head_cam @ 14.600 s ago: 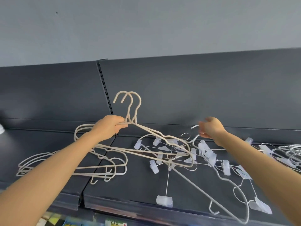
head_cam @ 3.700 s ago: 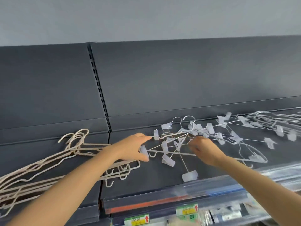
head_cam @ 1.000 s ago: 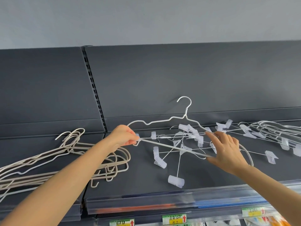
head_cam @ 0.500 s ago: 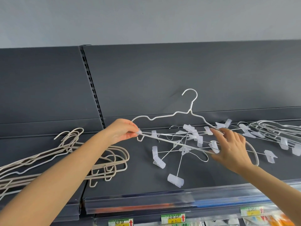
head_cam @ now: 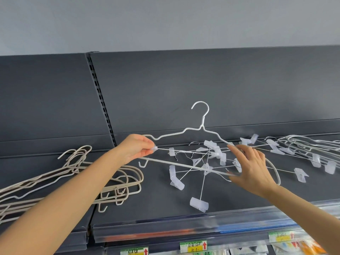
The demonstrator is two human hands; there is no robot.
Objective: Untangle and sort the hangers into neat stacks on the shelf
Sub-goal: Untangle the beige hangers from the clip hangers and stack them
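A white coated hanger point(head_cam: 202, 124) stands upright above the dark shelf point(head_cam: 156, 203), hook up, threaded through a tangle of wire clip hangers point(head_cam: 207, 162) with clear plastic clips. My left hand point(head_cam: 137, 149) pinches a clear clip at the left end of one thin wire, beside the white hanger's left shoulder. My right hand point(head_cam: 252, 168) lies over the tangle's right side with fingers spread, thumb under the white hanger's lower bar and fingertips on the wires. Beige hangers point(head_cam: 73, 173) lie stacked at left. More white and clip hangers point(head_cam: 303, 150) lie at right.
The shelf's dark back panel point(head_cam: 202, 85) rises behind, with a slotted upright point(head_cam: 101, 100) left of centre. A clear price rail point(head_cam: 184, 230) with tags runs along the front edge. Packaged goods point(head_cam: 294, 249) hang below at right.
The white hanger has tipped further upright, its hook now pointing straight up. My left hand shifted slightly and still pinches the clip end; my right hand stays on the tangle's right side.
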